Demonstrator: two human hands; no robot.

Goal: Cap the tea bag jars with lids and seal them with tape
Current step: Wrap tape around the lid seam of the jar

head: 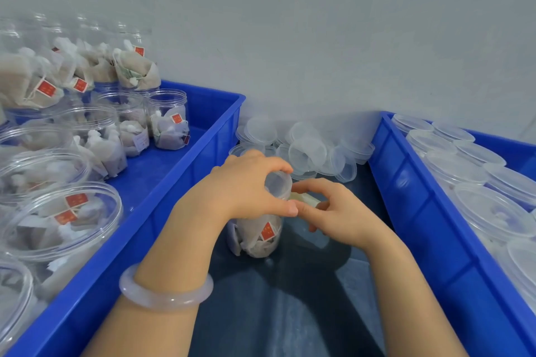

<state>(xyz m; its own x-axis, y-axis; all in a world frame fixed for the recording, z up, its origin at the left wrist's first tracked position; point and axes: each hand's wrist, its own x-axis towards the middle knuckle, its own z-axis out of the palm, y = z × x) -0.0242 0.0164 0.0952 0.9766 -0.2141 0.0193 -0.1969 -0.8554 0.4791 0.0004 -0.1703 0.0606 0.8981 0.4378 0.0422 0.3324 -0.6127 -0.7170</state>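
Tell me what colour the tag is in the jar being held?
Red. The tag shows through the jar in the head view.

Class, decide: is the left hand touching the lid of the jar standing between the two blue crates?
Touching. In the head view the left hand curls its forefinger and thumb round the lid atop the jar.

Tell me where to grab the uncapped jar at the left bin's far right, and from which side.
Best grip the uncapped jar round its clear side wall, below the open rim, coming from the right. It stands upright, neighbouring jars crowd its left, and bare bin floor lies on its right.
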